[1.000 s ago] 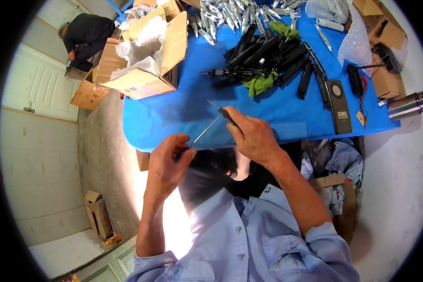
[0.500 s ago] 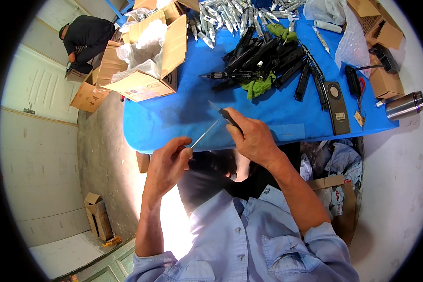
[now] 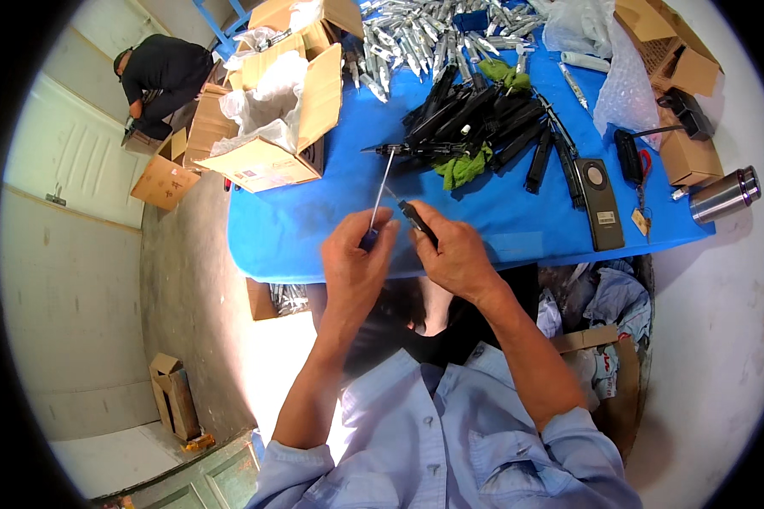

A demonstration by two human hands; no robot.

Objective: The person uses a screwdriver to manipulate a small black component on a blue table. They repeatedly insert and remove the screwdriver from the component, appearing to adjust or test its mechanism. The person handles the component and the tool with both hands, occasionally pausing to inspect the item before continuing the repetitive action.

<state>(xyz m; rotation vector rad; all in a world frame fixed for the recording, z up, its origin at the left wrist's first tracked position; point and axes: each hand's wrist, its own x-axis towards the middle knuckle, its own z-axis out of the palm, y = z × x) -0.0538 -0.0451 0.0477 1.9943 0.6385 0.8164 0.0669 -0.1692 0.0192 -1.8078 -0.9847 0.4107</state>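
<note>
My left hand (image 3: 352,259) is closed round a screwdriver (image 3: 382,188) with a long thin metal shaft that points up and away; part of its blue handle shows between the fingers. Close beside it, my right hand (image 3: 457,254) grips a slim black tool (image 3: 418,223) with a thin pointed tip, whose exact kind I cannot make out. The two tips cross in view above the table's near edge; whether they touch cannot be told. Beyond them lies a heap of long black parts (image 3: 458,119), with a green cloth (image 3: 463,170) at its near side.
On the blue-covered table (image 3: 297,229) lie several silvery wrapped pieces (image 3: 416,42), a dark flat device (image 3: 601,204) and a steel flask (image 3: 726,195). An open cardboard box (image 3: 267,161) stands at the left. Another person (image 3: 165,81) bends over in the far left.
My left hand has moved up and right, closer to the right hand. The screwdriver it holds now points more steeply upward. The right hand has barely moved.
</note>
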